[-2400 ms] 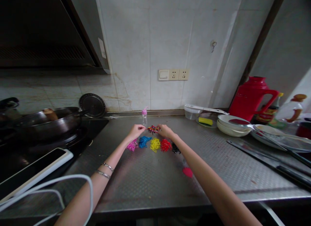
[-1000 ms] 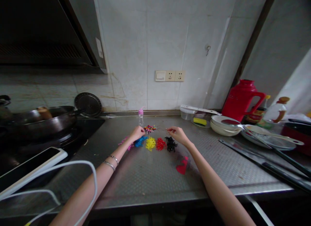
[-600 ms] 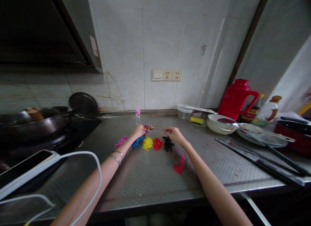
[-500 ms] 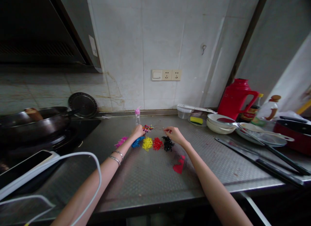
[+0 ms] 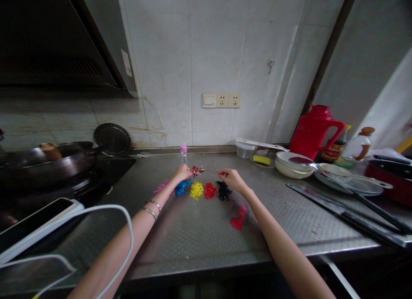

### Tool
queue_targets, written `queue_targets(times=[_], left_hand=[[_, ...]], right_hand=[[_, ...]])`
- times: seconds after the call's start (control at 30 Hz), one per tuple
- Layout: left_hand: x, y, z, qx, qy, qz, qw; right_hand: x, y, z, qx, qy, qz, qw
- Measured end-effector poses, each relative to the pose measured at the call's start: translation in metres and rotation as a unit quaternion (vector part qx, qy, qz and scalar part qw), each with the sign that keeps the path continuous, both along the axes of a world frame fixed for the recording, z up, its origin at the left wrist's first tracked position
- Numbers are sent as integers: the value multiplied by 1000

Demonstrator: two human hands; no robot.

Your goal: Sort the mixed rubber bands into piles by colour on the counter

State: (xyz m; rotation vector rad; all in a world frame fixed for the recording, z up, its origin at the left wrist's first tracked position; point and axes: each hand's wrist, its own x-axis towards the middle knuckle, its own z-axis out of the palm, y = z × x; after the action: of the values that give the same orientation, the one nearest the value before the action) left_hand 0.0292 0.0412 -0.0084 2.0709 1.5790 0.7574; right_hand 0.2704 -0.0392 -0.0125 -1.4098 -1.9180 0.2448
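Note:
My left hand [image 5: 182, 173] is closed, its fingertips hidden, just left of a mixed-colour heap of small rubber bands [image 5: 197, 170]. Below it lies a blue pile of rubber bands [image 5: 183, 188], and my left wrist partly covers a pink pile [image 5: 161, 187]. To the right, in a row, are a yellow pile [image 5: 196, 190], a red pile [image 5: 210, 190] and a black pile [image 5: 224, 191]. My right hand [image 5: 231, 179] is over the far side of the black pile, fingers pinched together. Whatever is at its fingertips is too small to make out.
Behind my left hand stands a small clear bottle with a pink top [image 5: 183, 153]. A red heart-shaped piece [image 5: 237, 221] lies near my right forearm. Bowls [image 5: 294, 166], a red thermos [image 5: 315, 131] and a long black-handled tool [image 5: 341, 213] are at right. A white cable [image 5: 128, 221] loops across my left forearm.
My left hand has drawn slightly left from the mixed heap, and my forearm covers more of the pink pile. My right hand stays nearly still. The whole view has shifted a little.

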Motion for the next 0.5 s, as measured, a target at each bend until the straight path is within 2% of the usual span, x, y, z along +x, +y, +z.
queue_targets(times=[0.1, 0.3, 0.4, 0.5], left_hand=[[-23, 2, 6, 18, 46, 27, 998], [-75, -12, 18, 13, 53, 50, 997], [-89, -20, 19, -16, 74, 32, 997], [-91, -23, 16, -38, 88, 14, 995]], right_hand=[[2, 1, -2, 4, -1, 1, 1000], [5, 7, -9, 3, -6, -2, 1000], [7, 9, -12, 0, -12, -4, 1000], [8, 9, -14, -1, -22, -6, 1000]])
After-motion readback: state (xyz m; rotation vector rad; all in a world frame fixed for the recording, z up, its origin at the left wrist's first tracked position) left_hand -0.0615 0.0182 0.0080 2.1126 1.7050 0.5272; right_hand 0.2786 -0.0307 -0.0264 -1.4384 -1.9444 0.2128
